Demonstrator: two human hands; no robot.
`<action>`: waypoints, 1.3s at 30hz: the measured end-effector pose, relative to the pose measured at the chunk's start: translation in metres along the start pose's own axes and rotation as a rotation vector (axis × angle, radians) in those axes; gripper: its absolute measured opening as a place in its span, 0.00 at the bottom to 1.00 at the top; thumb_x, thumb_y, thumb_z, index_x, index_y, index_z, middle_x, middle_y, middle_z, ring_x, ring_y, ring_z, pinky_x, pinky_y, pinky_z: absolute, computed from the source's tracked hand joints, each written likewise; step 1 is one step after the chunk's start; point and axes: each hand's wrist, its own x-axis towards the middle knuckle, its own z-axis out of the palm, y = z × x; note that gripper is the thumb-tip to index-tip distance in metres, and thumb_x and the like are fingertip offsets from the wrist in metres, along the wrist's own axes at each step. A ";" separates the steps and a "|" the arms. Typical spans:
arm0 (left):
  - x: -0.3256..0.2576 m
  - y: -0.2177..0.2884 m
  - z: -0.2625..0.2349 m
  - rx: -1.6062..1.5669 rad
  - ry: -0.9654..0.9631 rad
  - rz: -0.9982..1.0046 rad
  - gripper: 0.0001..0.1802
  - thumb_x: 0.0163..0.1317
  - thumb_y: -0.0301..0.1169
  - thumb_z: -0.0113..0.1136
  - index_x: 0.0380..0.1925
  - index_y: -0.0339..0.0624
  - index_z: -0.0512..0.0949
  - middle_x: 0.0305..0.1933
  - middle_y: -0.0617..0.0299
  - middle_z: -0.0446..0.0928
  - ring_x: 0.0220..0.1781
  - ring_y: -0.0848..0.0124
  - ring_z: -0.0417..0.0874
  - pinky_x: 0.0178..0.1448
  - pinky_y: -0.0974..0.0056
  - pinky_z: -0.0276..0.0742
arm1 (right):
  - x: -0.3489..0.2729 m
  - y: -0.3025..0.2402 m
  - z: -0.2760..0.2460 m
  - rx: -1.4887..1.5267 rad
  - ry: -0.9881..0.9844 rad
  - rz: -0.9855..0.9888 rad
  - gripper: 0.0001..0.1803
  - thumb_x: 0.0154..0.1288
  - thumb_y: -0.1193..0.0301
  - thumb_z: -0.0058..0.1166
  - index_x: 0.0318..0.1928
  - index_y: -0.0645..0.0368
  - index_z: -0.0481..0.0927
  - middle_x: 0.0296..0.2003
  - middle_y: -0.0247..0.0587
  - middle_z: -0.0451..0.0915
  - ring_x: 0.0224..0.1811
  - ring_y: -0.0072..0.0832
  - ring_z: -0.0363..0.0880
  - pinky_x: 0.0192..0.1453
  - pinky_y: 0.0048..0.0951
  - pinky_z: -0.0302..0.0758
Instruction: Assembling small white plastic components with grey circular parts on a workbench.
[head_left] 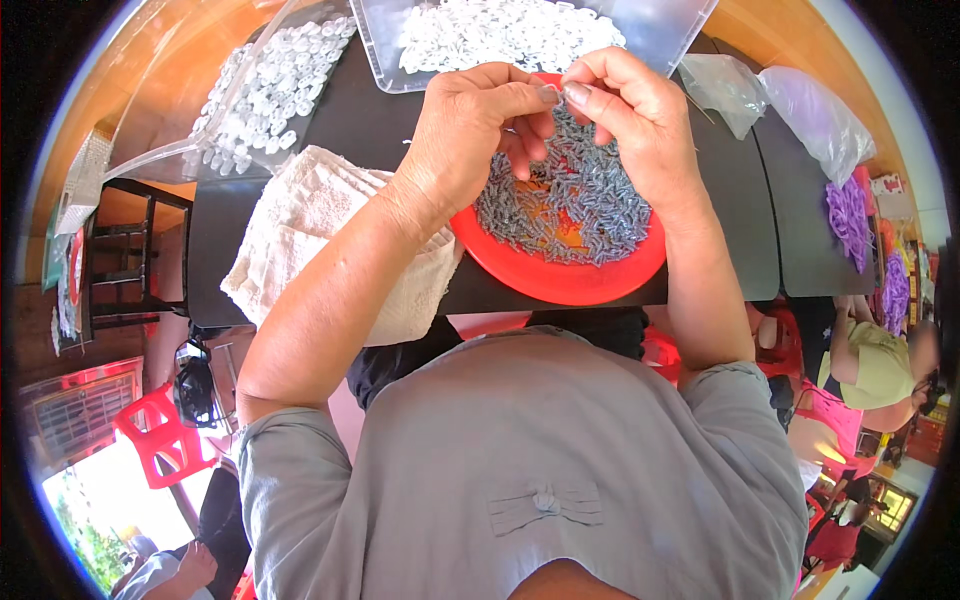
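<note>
Two hands pinch tiny grey bits over a red plate

The left hand and right hand meet fingertip to fingertip, nipping one small grey piece above the red plate heaped with them on the dark worktop.

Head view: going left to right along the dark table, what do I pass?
Clear bag of white pieces → white towel → left hand → red plate of small grey parts → clear bags → purple pieces.
</note>
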 end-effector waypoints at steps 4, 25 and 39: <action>0.000 0.000 0.002 -0.007 0.022 0.005 0.11 0.65 0.31 0.57 0.36 0.32 0.78 0.27 0.58 0.78 0.24 0.71 0.78 0.25 0.68 0.73 | 0.000 -0.001 0.000 0.026 0.016 0.010 0.06 0.68 0.71 0.53 0.39 0.60 0.79 0.28 0.28 0.77 0.29 0.12 0.71 0.29 0.16 0.66; -0.004 -0.008 0.008 -0.099 0.109 0.020 0.08 0.63 0.28 0.59 0.32 0.32 0.76 0.23 0.61 0.77 0.20 0.75 0.76 0.19 0.71 0.70 | -0.004 -0.006 0.015 0.158 0.035 0.141 0.05 0.69 0.73 0.52 0.40 0.61 0.78 0.29 0.29 0.78 0.30 0.13 0.74 0.28 0.16 0.68; -0.001 -0.007 0.006 0.022 0.155 0.027 0.09 0.65 0.31 0.60 0.33 0.35 0.78 0.24 0.63 0.76 0.21 0.75 0.75 0.22 0.71 0.70 | -0.001 0.004 0.016 -0.191 0.180 -0.226 0.05 0.67 0.76 0.54 0.42 0.61 0.80 0.31 0.33 0.82 0.32 0.18 0.79 0.33 0.21 0.74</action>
